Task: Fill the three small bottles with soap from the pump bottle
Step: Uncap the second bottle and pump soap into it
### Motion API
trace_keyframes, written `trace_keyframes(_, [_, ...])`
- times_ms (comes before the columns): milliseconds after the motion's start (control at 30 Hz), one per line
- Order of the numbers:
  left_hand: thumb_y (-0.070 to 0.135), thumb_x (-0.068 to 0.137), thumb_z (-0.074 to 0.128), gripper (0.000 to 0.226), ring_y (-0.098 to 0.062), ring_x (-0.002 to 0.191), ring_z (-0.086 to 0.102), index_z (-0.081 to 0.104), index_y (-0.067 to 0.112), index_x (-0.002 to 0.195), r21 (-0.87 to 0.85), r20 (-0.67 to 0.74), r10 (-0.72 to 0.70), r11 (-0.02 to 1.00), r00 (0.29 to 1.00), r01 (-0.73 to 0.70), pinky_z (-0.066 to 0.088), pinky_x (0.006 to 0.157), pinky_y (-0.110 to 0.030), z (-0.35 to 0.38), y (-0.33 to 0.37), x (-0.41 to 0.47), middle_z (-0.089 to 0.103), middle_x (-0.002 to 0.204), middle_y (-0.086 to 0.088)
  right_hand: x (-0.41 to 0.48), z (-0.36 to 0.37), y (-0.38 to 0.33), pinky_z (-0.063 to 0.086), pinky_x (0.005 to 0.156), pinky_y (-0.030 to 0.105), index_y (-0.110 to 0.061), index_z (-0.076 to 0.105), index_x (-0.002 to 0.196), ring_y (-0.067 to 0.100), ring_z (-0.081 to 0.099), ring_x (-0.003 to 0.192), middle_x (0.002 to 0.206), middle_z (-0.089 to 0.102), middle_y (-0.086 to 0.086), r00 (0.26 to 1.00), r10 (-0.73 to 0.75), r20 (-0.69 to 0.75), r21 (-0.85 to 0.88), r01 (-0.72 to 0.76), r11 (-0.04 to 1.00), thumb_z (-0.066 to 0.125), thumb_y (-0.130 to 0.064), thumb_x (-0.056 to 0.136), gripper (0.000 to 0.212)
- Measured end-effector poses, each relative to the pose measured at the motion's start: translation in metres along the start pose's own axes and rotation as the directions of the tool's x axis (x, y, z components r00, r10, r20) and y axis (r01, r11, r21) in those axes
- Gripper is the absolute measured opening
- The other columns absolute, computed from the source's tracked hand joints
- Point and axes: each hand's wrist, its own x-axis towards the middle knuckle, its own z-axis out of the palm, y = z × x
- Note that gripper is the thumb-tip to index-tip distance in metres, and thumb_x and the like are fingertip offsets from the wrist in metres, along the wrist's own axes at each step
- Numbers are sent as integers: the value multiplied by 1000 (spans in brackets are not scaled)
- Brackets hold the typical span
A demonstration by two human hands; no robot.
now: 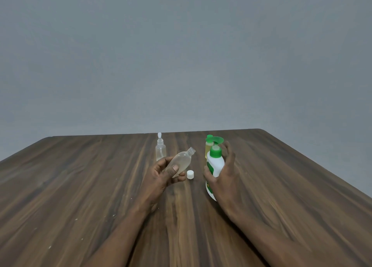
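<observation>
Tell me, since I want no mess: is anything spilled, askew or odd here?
No spill shows. The left hand holds the uncapped bottle tilted, its cap loose on the table. Pale specks dot the table's left side.

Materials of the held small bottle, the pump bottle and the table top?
Small bottle: clear, faintly cloudy plastic, probably; see-through walls.
Pump bottle: opaque white plastic, slight sheen, green pump head.
Table: dark wood grain, matte; wood or laminate, cannot tell.

I see the uncapped clear bottle [182, 162] tilted in the left hand [161, 176], its white cap [190, 174] on the bench [80, 186]. The right hand [223, 178] grips the green-topped pump bottle [216, 165]. The spray bottle [160, 151] and yellowish bottle [208, 146] stand behind.
</observation>
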Motion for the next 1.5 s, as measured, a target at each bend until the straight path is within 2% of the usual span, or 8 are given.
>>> trace_keyframes(167, [25, 78, 78, 40, -32, 93, 74, 69, 15, 116, -40, -43, 37, 998, 998, -39, 61, 79, -36, 5, 5, 0, 74, 109, -10, 22, -17, -15, 29, 103, 6, -15, 25, 154, 1, 37, 136, 156, 33, -1, 966, -258, -30, -67, 256, 964, 82, -22, 77, 96])
trace_keyframes(333, [19, 81, 73, 43, -37, 92, 74, 67, 11, 122, -19, -50, 72, 997, 996, -73, 61, 82, -41, 12, 7, -1, 73, 114, -14, 42, -24, -1, 42, 108, 35, -12, 38, 148, 10, 43, 135, 148, 43, -6, 894, -424, 143, -165, 444, 881, 67, -34, 83, 74])
trace_keyframes(533, [14, 85, 75, 30, -33, 85, 74, 72, 13, 114, 21, -32, 84, 996, 996, -83, 62, 74, -34, 22, 8, -4, 75, 112, -11, 41, -21, 4, 49, 98, 32, -14, 35, 149, 13, 53, 122, 138, 49, -4, 880, -456, 133, -164, 473, 866, 70, -27, 84, 75])
trace_keyframes(667, [14, 84, 76, 23, -31, 84, 75, 78, 25, 105, 18, -32, 99, 995, 995, -98, 61, 74, -32, 28, 9, -5, 76, 109, -7, 42, -21, 4, 49, 101, 39, -8, 43, 144, 16, 47, 133, 144, 42, -2, 869, -477, 135, -162, 494, 854, 71, -21, 83, 69])
trace_keyframes(933, [15, 84, 70, 29, -39, 91, 74, 76, 26, 110, 5, -43, 113, 994, 993, -113, 63, 81, -39, 26, 11, -1, 74, 116, -11, 38, -16, 3, 51, 95, 30, -12, 38, 148, 11, 50, 126, 145, 41, -5, 886, -441, 139, -152, 460, 875, 67, -18, 80, 73])
trace_keyframes(1133, [16, 82, 73, 38, -40, 94, 73, 70, 13, 120, 58, 1, 94, 994, 996, -94, 60, 88, -48, 28, 17, 7, 75, 111, -12, 39, -16, 3, 49, 99, 40, -9, 43, 144, 13, 47, 130, 144, 41, -4, 883, -447, 146, -114, 464, 879, 67, -15, 80, 68])
trace_keyframes(1300, [10, 84, 70, 36, -36, 87, 74, 69, 10, 120, 112, 74, 97, 988, 992, -105, 62, 81, -39, 27, 33, 16, 76, 107, -12, 40, -18, 3, 48, 103, 39, -10, 40, 146, 12, 43, 137, 153, 36, -7, 881, -445, 162, -92, 463, 882, 71, -9, 79, 74])
trace_keyframes(1500, [5, 82, 76, 34, -36, 87, 74, 72, 13, 115, -6, 5, 120, 993, 993, -120, 60, 78, -32, 22, 27, 14, 73, 114, -15, 40, -17, 3, 45, 104, 35, -13, 42, 143, 12, 44, 135, 147, 42, -4, 880, -444, 168, -82, 461, 883, 65, -16, 80, 68])
